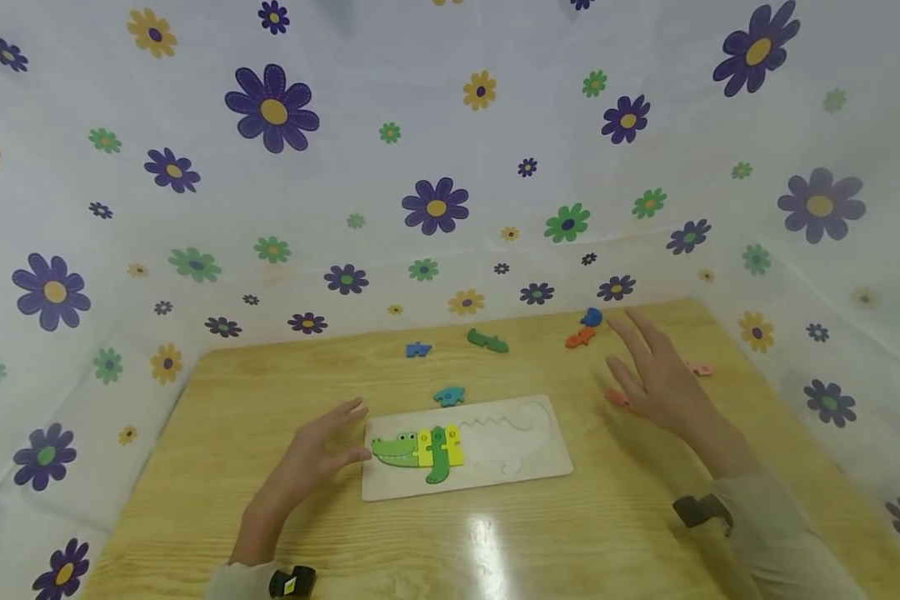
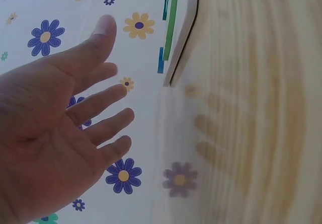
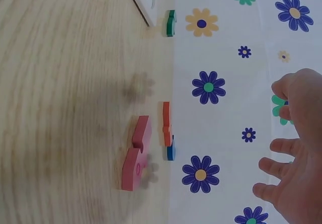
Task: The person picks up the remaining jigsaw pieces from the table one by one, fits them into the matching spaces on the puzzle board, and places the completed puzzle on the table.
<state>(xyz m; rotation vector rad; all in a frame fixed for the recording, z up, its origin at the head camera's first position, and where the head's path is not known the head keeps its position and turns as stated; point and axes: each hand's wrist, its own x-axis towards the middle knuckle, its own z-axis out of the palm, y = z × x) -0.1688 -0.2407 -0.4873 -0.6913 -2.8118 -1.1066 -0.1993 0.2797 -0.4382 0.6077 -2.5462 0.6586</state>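
Right hand (image 1: 663, 383) at right of the head frame, nearer than the other to the loose pieces. Near pink piece (image 1: 617, 397) shows just below its fingers, partly covered; from the right wrist, a pink piece, probably the same one, has its long axis running upper right to lower left, apart from the fingertips. Orange piece (image 1: 581, 337) and round blue piece (image 1: 591, 317) sit close together, left of the fingertips in the head frame; the orange slants from lower left to upper right. Far pink piece (image 1: 700, 369) is partly behind the hand, at its right.

Pose: right fingers spread wide, pointing toward upper left, palm lifted off the table (image 1: 390, 550), nothing held.

Left hand (image 1: 311, 454) left of centre, at the left end of the board (image 1: 551, 462); fingers apart, thumb toward the board's edge, holding nothing. Whether the thumb touches the board, cannot tell.

Board lies lower centre, long axis nearly across the frame, right end tipped slightly up. Crocodile head (image 1: 393, 452), two yellow pieces (image 1: 425, 454) and a green leg piece (image 1: 439, 462) fill its left half; outline bare at right. Beyond its upper edge: light-blue piece (image 1: 448, 396), notched blue piece (image 1: 417, 349), long green piece (image 1: 487, 341).
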